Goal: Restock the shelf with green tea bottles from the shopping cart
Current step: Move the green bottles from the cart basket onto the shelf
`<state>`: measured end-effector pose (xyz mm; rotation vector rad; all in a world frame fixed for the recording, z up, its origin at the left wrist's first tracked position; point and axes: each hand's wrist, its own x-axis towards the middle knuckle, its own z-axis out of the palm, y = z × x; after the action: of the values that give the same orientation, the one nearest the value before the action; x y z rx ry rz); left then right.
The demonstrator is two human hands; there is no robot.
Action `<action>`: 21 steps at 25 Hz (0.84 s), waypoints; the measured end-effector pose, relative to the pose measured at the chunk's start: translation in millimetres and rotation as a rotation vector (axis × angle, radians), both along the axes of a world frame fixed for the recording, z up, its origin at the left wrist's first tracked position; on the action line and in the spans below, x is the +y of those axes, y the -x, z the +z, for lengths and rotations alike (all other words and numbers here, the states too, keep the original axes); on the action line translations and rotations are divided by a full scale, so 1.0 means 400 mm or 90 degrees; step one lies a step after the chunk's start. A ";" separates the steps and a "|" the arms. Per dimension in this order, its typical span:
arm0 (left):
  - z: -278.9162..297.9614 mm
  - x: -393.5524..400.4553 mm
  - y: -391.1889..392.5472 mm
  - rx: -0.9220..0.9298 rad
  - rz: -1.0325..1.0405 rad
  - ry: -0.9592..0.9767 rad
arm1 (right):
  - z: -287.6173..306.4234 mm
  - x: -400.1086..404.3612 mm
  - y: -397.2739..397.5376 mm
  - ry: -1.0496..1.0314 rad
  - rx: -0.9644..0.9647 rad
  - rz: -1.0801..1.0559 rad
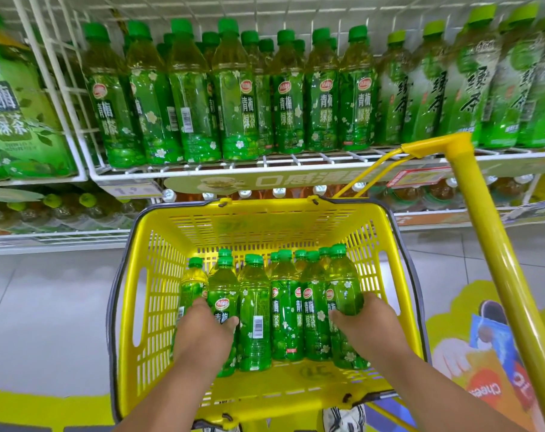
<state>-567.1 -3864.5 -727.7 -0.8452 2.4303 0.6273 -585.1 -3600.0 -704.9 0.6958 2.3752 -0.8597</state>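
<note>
A yellow shopping cart basket [171, 275] stands below the shelf and holds several green tea bottles upright. My left hand [202, 335] is inside it, fingers wrapped around a bottle on the left side [222, 288]. My right hand [363, 322] grips the rightmost bottle [343, 282]. Between them stand more bottles [255, 307], untouched. The white wire shelf [265, 168] above carries a full row of the same green tea bottles [236, 98].
The cart's yellow handle [495, 260] rises at the right, in front of the shelf. Larger green tea bottles [18, 120] fill the left bay, other green bottles [470, 88] the right. A lower shelf [62, 238] holds amber drinks. Grey floor tiles lie beside the basket.
</note>
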 end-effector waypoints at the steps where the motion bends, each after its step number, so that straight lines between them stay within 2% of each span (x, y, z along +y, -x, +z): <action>1: 0.010 0.004 -0.003 0.017 0.009 -0.004 | 0.006 -0.001 -0.001 0.006 0.020 -0.008; 7: 0.134 0.040 0.046 0.192 0.037 -0.066 | 0.091 -0.016 0.031 0.068 0.105 0.008; 11: 0.248 0.088 0.164 0.242 0.008 -0.084 | 0.194 -0.026 0.107 0.088 0.192 0.028; 16: 0.390 0.153 0.353 0.344 -0.012 -0.109 | 0.334 -0.033 0.273 0.175 0.264 -0.010; 19: 0.430 0.178 0.481 0.374 -0.012 -0.123 | 0.374 -0.045 0.390 0.135 0.316 -0.006; 21: 0.438 0.196 0.556 0.369 -0.013 -0.083 | 0.381 -0.053 0.468 0.137 0.327 -0.008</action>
<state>-789.6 -3786.2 -552.6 -0.6471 2.8527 1.1374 -772.3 -3621.4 -552.5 0.4390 2.6552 -1.4127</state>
